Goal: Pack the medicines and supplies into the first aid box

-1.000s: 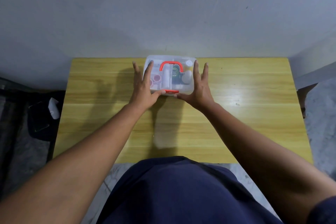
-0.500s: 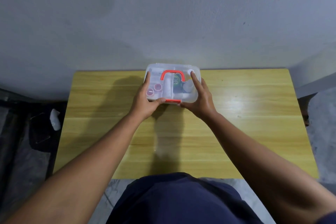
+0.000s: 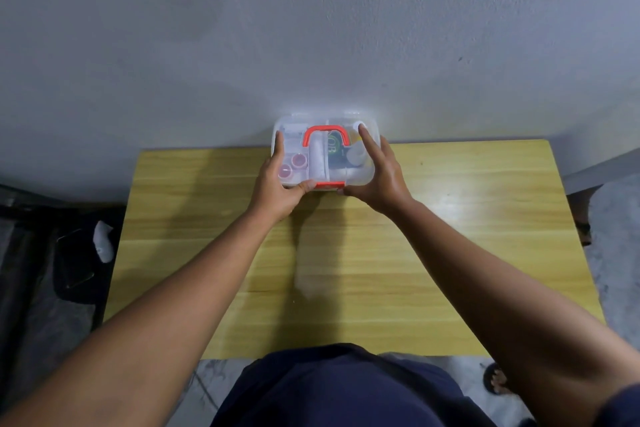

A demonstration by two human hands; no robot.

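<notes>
the clear plastic first aid box (image 3: pixel 346 121) sits at the far edge of the yellow wooden bench (image 3: pixel 450 253), close against the grey wall (image 3: pixel 311 28). its lid is down, and an orange-red handle (image 3: pixel 325 131) lies flat across the top. an orange-red latch (image 3: pixel 329 185) shows at the middle of the near side.

the left hand (image 3: pixel 277 185) grasps the box's left end, fingers laid along the side and top, thumb pressed against the near edge just left of the latch. the right hand (image 3: pixel 381 177) grasps the right end the same way, fingers stretched over the lid toward the far corner, thumb on the near edge just right of the latch. both forearms reach forward over the bench.

through the lid, two small round containers with pink tops (image 3: pixel 292 165) lie in the left part, a white roll (image 3: pixel 317 161) lies under the handle, and a dark green packet (image 3: pixel 335 149) with a white bottle (image 3: pixel 356 154) lies to the right.

a pale smear of reflected light (image 3: pixel 308 274) shows on the bench. left of the bench, dark cloth (image 3: pixel 79 263) with a small white object (image 3: pixel 103 244) lies on the floor. a sandalled foot (image 3: pixel 497 380) shows at lower right.
</notes>
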